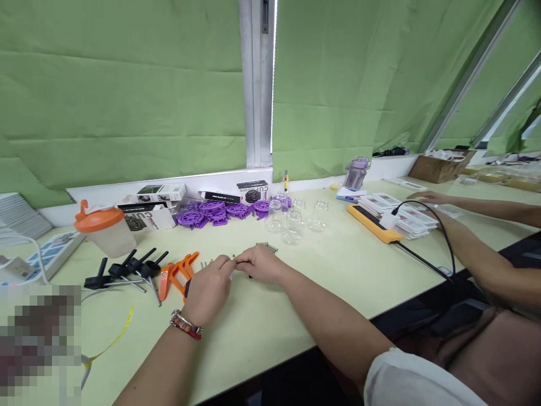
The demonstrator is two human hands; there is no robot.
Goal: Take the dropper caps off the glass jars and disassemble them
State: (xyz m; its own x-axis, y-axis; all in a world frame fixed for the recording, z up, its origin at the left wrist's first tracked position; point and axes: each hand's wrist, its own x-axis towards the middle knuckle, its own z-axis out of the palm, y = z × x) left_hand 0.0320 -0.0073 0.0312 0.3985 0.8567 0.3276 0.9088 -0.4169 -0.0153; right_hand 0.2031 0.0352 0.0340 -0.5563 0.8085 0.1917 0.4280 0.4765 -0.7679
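My left hand (210,288) and my right hand (261,264) meet over the pale green table (270,327), fingers curled and pinched together on a small part I cannot make out. A red bead bracelet circles my left wrist. Small metal springs (267,246) lie just beyond my right hand. Orange plastic clamps (178,272) sit right of the black-handled tools (127,270), close to my left hand.
Purple plastic parts (220,212), small clear glass jars (291,223), boxes (154,194) and an orange-lidded shaker cup (105,228) stand further back. A co-worker's hand (426,197) rests on white cards at right, near a yellow-edged device (372,223) with a black cable.
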